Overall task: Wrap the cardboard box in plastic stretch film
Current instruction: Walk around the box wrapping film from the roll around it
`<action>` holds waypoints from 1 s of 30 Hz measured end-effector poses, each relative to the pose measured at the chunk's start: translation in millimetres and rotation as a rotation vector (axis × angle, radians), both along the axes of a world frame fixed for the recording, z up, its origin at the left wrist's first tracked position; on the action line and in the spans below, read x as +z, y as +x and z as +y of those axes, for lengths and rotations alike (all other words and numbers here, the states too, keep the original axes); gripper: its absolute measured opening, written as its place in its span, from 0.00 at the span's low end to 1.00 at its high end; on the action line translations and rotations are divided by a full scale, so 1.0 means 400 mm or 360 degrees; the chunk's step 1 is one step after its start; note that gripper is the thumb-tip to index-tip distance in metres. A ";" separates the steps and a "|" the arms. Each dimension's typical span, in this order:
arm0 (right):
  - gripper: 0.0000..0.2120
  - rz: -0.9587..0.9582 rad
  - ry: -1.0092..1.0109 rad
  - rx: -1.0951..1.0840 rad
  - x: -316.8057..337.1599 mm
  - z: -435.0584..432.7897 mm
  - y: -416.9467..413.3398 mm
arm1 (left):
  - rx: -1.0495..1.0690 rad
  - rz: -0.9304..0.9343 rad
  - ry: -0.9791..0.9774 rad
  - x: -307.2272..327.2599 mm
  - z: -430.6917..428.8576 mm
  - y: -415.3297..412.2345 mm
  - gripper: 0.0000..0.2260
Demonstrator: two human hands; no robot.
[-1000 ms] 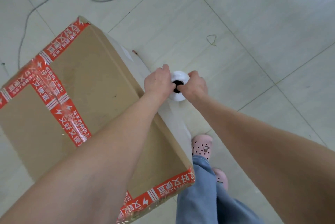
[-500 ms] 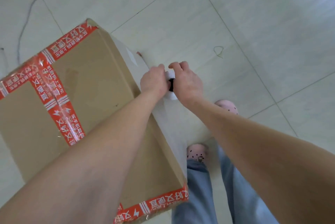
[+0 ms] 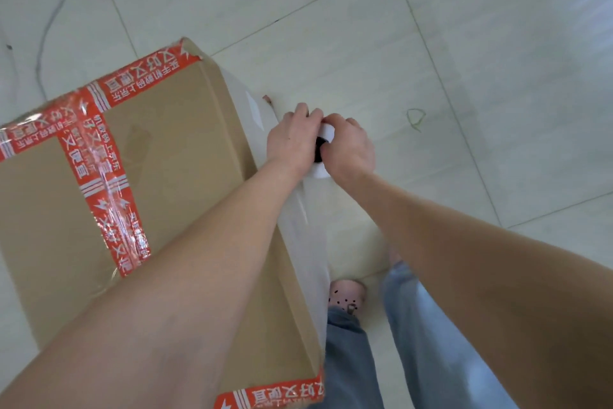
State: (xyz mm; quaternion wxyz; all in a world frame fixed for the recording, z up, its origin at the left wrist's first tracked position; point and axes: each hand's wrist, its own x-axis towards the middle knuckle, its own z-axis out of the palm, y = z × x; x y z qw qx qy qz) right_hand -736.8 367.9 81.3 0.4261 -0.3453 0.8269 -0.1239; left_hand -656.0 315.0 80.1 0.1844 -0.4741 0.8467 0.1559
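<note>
Gripping the roll of stretch film [image 3: 326, 133] from both sides, I have my left hand [image 3: 292, 140] curled round its left and my right hand [image 3: 350, 150] curled round its right, so that only slivers of white roll and its dark core show between my fingers. The roll sits just beside the right side of the cardboard box [image 3: 172, 150], toward its far corner. From it a cloudy, translucent sheet of film [image 3: 305, 243] runs back along that side to the near corner, lying against the cardboard. The box is large and plain brown, standing on the tiled floor [image 3: 464, 44] to my left. Its top is sealed with red tape [image 3: 106, 183] printed in white characters, crossing the lid and banding the far and near edges. A grey cable [image 3: 49, 20] trails over the tiles beyond the box.
</note>
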 end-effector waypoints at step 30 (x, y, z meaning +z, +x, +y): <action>0.14 -0.0468 0.0080 -0.0269 -0.008 -0.170 -0.072 | 0.0499 0.0004 0.0050 0.003 -0.160 -0.068 0.10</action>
